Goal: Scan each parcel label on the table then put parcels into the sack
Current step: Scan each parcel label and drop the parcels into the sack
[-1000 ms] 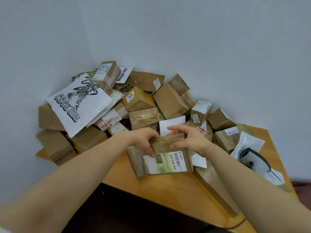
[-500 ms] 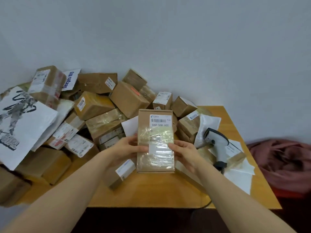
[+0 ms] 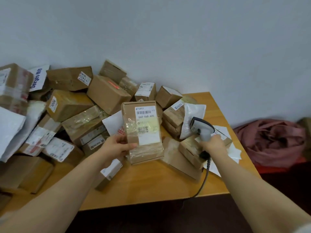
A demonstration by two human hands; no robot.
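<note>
Gripping the upright parcel (image 3: 143, 130) above the table (image 3: 151, 187) in your left hand (image 3: 117, 147), you curl your right hand (image 3: 212, 144) round the scanner (image 3: 202, 127) (big heap (image 3: 70, 105) waiting, nothing visibly sacked), so barely begun, I'd judge.

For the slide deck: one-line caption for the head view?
Left hand holds a flat brown cardboard parcel label-up while right hand grips the grey handheld barcode scanner.

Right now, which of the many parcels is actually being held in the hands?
The flat brown parcel labelled 060-06B-A05, gripped upright by the left hand. The right hand holds the scanner, not a parcel.
</note>
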